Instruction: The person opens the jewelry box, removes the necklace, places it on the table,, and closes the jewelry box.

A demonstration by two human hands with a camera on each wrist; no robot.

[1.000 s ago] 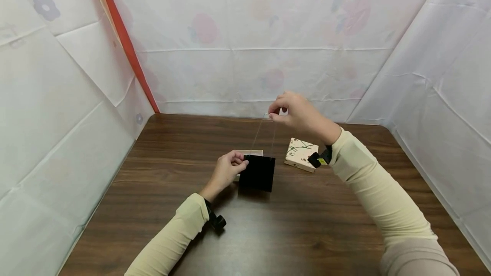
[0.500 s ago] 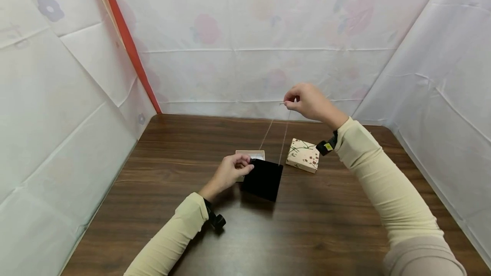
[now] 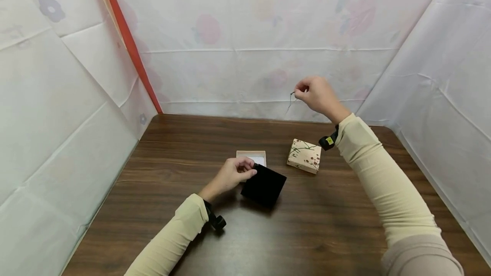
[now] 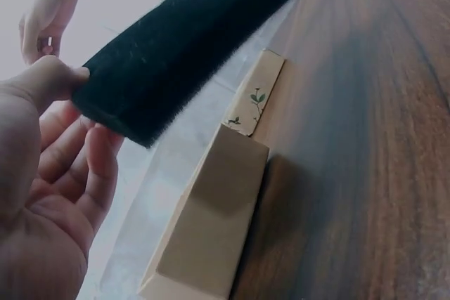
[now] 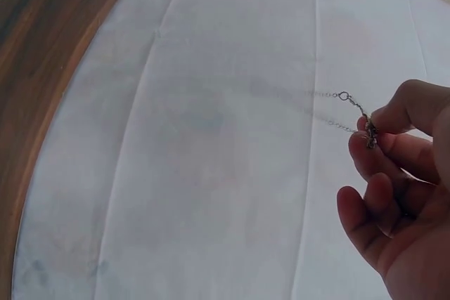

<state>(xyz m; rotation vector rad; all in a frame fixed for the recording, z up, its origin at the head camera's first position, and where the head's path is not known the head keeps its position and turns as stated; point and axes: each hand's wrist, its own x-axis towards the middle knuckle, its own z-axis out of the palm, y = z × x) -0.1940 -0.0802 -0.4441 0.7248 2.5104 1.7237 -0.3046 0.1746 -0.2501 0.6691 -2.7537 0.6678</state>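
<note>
Thin chain (image 5: 370,131) in the air, its long axis falling towards 7 o'clock in the head view; the right hand (image 3: 321,96) pinches its upper end, thumb against fingers. At 7 o'clock from it, a square black pad (image 3: 264,186) tilts above the table (image 3: 307,233), lowest corner at 5 o'clock; the left hand (image 3: 231,175) pinches its 11-o'clock corner. From the pad, an open box (image 3: 250,153) lies at 11 o'clock, a flowered box (image 3: 304,156) at 2.

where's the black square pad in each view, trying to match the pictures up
Head: the black square pad is below centre, slightly right, pinched near its top by the left hand.
Left wrist: across the upper part, slanting up toward the right.
Right wrist: not in this picture.
Shared landmark: the wooden table, lower half in head, right side in left wrist, left edge in right wrist.
</note>
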